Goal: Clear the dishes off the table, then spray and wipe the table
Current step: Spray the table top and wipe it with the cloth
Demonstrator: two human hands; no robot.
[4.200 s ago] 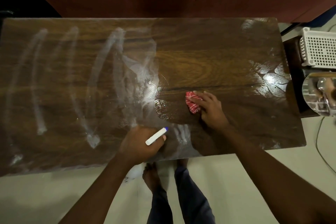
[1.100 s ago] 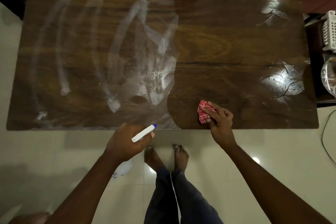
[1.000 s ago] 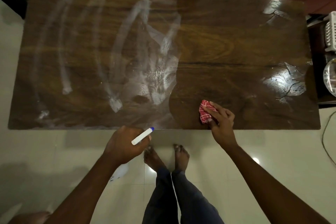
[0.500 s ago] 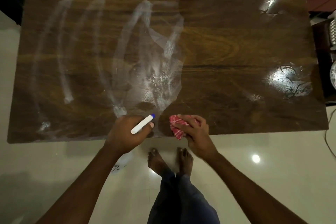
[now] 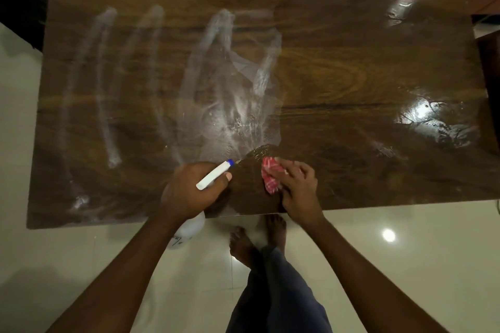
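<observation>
Left hand grips the bottle beside the cloth, which the right hand presses with spread fingers; it may block wiping the streaks

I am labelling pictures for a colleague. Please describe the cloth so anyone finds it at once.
Find the brown wooden table, then the middle of its near edge. There the right hand presses a small crumpled cloth. It alone is red with white checks; the spray bottle beside it is white.
</observation>
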